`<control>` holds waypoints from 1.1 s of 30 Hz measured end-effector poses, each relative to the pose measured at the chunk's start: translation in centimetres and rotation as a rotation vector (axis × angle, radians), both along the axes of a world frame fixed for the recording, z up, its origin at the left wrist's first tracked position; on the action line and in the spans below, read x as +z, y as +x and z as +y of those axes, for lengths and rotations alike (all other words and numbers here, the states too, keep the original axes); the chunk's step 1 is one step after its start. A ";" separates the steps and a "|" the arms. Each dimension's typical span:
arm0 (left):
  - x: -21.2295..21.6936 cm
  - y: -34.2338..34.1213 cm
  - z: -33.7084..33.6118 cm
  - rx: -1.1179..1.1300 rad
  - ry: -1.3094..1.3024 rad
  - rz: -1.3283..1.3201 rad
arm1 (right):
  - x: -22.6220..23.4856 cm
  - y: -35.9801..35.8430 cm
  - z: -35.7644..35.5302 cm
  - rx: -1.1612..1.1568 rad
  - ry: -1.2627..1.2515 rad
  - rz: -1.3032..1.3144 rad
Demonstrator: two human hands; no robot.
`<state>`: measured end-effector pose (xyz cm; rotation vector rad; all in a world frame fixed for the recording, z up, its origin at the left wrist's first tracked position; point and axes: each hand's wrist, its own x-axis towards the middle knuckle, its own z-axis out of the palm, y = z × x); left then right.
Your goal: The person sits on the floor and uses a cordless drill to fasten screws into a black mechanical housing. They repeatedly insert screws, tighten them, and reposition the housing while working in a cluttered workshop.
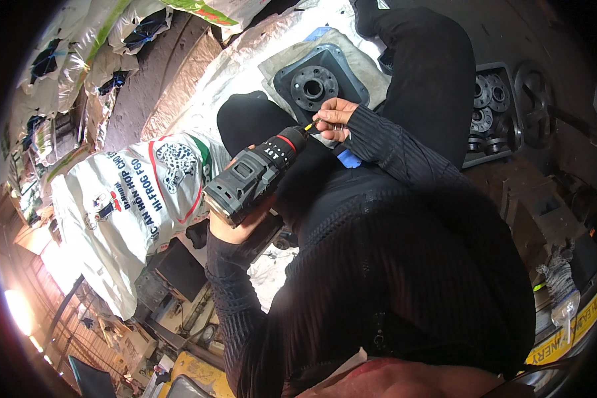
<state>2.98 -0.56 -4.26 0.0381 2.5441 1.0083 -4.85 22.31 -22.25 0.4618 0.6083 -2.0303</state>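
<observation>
My left hand [242,229] is wrapped round the handle of a dark cordless drill [251,174] with a red ring near its chuck. The drill points up and to the right, above my lap. At its front end is a small yellow-banded bit [309,126]. My right hand [335,119] is closed in a pinch at the bit's tip; what sits between its fingers is too small to make out. Just beyond lies a square dark metal housing [351,76] with a round hub flange [314,88] in its middle, resting on a grey cloth [270,67] between my legs.
On the right, a grey crate [469,159] holds several round metal flanges [492,93]. A white printed sack [123,205] stands close on the left. More plastic sacks [66,86] hang at the upper left. A blue cloth piece [349,158] lies by my right wrist.
</observation>
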 end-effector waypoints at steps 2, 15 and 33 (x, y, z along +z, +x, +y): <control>0.0 0.2 -0.2 0.000 -0.017 -0.028 | -0.2 0.0 0.1 0.032 0.015 0.041; -1.8 0.0 0.7 -0.070 0.000 0.023 | -1.0 0.0 0.6 0.162 0.106 0.002; -0.8 -2.2 0.5 -0.086 -0.003 0.015 | -1.4 -0.3 0.9 0.108 0.058 -0.088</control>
